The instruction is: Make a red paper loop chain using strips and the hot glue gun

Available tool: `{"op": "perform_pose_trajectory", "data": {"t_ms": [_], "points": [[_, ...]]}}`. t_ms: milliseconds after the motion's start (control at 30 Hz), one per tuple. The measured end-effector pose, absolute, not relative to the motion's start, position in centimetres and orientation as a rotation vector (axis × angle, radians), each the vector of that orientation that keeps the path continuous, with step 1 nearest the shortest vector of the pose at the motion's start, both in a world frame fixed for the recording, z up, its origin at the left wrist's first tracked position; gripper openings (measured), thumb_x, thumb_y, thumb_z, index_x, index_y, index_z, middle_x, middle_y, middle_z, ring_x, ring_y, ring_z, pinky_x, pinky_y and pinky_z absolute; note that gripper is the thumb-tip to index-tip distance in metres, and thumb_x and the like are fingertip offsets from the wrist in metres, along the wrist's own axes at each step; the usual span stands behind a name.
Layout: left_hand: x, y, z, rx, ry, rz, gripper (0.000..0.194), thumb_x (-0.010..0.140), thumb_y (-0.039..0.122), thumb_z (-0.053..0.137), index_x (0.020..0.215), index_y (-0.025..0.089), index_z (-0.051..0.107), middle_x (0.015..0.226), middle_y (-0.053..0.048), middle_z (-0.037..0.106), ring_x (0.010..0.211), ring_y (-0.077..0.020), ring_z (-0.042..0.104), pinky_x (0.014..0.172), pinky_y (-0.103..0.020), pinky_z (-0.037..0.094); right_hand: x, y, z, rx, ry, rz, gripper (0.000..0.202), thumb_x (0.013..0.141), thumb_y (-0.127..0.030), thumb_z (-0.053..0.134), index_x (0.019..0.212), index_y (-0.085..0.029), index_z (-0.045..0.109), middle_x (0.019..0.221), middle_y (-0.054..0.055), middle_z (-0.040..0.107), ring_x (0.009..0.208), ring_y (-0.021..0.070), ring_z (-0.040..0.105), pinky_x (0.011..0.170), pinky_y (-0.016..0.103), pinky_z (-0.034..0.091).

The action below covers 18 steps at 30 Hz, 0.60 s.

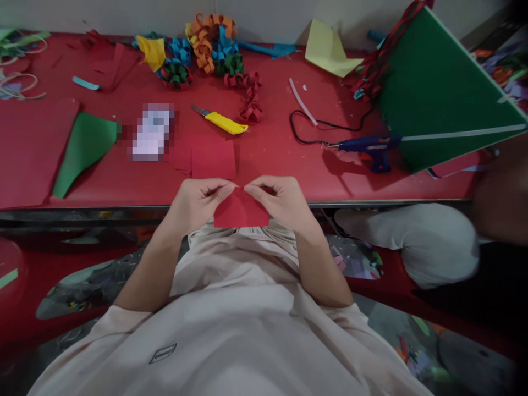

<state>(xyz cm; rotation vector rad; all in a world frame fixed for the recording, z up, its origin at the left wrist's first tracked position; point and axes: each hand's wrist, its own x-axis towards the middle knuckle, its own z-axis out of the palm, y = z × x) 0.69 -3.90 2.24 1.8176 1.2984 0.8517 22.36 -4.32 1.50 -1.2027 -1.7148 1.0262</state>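
Observation:
A piece of red paper (pixel 241 213) hangs from both my hands just in front of the table's near edge, above my lap. My left hand (pixel 204 201) pinches its upper edge between thumb and fingers. Close beside it, my right hand (pixel 278 199) pinches the same edge, with a small gap between the two thumbs. Just beyond the hands, a square of red paper (pixel 213 158) lies on the red table (pixel 272 159). A yellow utility knife (pixel 225 122) with its blade showing rests farther back.
A blurred phone (pixel 152 132) and green paper (pixel 84 151) lie left. Curled paper chains (pixel 212 44) line the back. Right are a blue glue gun (pixel 367 146), a glue stick (pixel 303 102) and a large green panel (pixel 445 88). Another person's knee (pixel 439 245) is close on the right.

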Motion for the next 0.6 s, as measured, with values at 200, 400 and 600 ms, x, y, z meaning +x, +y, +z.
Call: {"op": "perform_pose_trajectory", "data": {"t_ms": [200,400,600], "points": [[-0.9,-3.7,1.9,1.887,1.114,0.889,0.060,0.099,0.068,0.051,0.138,0.025,0.068,0.126,-0.012,0.074,0.112,-0.0243,0.072,0.092,-0.030,0.060,23.8,-4.0,1.0,-1.228,-1.542,1.093,0.029,0.092,-0.043,0.069,0.084,-0.017,0.081,0.073,0.000,0.069,0.067,0.0129,0.055,0.063,0.025,0.043],[-1.6,-3.8,0.9,2.282,0.906,0.985,0.034,0.084,0.052,0.083,0.110,0.030,0.080,0.141,-0.009,0.060,0.130,-0.0276,0.063,0.109,-0.040,0.055,24.0,-3.6,1.1,-1.233,-1.408,1.115,0.032,0.090,-0.048,0.073,0.085,-0.018,0.082,0.076,0.001,0.070,0.071,0.0144,0.059,0.063,0.025,0.045],[1.1,-4.7,0.5,1.979,1.244,1.201,0.036,0.086,0.050,0.082,0.112,0.026,0.079,0.116,-0.007,0.074,0.103,-0.0219,0.074,0.089,-0.030,0.062,23.6,-3.4,1.1,-1.226,-1.475,1.072,0.028,0.092,-0.043,0.072,0.088,-0.017,0.082,0.079,0.002,0.074,0.074,0.0147,0.063,0.068,0.024,0.050]]}}
